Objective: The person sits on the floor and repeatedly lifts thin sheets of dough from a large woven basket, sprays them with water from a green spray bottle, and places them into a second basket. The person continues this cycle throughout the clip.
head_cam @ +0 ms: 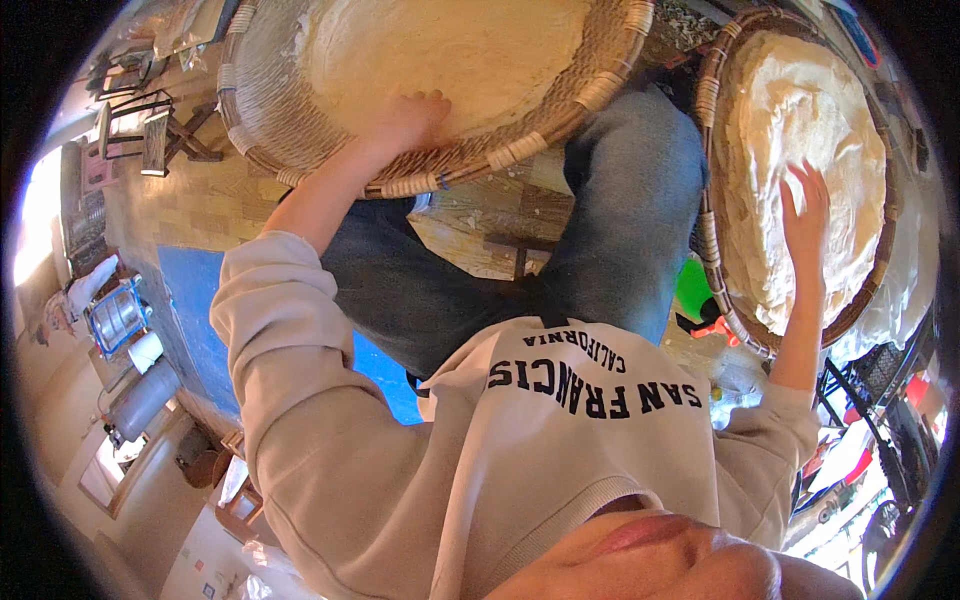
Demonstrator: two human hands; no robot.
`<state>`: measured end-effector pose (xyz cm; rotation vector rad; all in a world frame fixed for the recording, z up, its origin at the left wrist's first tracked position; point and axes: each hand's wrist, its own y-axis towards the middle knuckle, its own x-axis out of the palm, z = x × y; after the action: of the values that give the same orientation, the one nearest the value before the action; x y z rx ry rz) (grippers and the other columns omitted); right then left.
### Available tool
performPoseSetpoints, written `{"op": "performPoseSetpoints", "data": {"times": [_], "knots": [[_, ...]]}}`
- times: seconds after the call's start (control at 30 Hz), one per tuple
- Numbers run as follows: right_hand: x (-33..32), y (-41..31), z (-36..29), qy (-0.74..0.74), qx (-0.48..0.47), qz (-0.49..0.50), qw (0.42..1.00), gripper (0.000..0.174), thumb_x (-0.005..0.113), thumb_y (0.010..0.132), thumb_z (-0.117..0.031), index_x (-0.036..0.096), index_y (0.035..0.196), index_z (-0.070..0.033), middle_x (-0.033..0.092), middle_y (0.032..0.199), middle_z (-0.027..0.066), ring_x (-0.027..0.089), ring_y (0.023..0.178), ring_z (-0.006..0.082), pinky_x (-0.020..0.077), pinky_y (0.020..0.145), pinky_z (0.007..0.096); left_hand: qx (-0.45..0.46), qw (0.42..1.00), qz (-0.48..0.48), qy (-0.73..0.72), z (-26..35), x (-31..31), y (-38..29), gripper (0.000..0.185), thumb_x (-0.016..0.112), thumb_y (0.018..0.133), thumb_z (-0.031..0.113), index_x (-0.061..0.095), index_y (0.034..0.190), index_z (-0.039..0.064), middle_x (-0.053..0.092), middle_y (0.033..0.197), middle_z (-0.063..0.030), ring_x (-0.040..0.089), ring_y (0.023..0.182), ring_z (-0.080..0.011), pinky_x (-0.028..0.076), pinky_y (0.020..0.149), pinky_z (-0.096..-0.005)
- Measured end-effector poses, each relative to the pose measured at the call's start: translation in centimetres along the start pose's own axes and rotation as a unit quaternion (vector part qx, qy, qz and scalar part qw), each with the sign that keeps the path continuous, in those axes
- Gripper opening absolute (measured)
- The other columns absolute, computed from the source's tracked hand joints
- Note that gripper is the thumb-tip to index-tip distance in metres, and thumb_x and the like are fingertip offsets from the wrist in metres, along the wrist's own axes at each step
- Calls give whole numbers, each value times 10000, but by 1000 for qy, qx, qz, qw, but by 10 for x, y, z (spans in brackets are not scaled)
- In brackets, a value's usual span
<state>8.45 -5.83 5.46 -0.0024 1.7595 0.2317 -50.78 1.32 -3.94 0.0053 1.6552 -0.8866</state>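
Note:
Before my knees is a large woven basket (525, 142) with a bound rim, holding a broad, flat, pale round layer (465, 60) like thin dough or flatbread. My left hand (416, 118) reaches over its near rim, fingers curled, by the near edge of that layer. The hand is slightly blurred, and whether anything is between the fingers is hidden. To my right is a second woven basket (709, 150), with a thick, wrinkled stack of thin pale sheets (817, 120). My right hand (807, 214) is over this stack, fingers apart, with nothing seen in it.
Several folding stools (157, 135) stand on the wooden floor at far left. A blue mat (199, 315) lies by my left side. A gas cylinder (142, 401) stands farther off. Beside the right basket are a green object (694, 289) and clear plastic (900, 300).

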Motion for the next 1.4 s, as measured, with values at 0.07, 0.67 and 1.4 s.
{"op": "performPoseSetpoints", "data": {"times": [0.07,0.67,1.4], "knots": [[8,49,-61,38,-61,11,997,304,613,911,-237,625,1191,-119,564,1308,128,476,1266,324,372,1062,421,-4,999,3,-38,-1,10,-1,496,673,810,412,603,1107,22,578,1185,-194,594,1039,-397,482,896,-474],[242,190,-369,135,-225,-377,889,276,595,872,-230,632,1124,-124,676,977,143,632,910,346,492,780,437,19,974,190,-119,-40,-10,24,269,558,893,209,626,1093,42,659,1026,-109,619,1013,-277,503,805,-413],[236,306,-291,127,80,-253,956,521,644,818,-374,599,1195,-17,637,1152,222,610,1067,371,493,883,445,-328,366,177,-853,-105,74,53,321,580,787,91,585,1099,16,605,1027,-173,608,893,-297,507,636,-501]]}}
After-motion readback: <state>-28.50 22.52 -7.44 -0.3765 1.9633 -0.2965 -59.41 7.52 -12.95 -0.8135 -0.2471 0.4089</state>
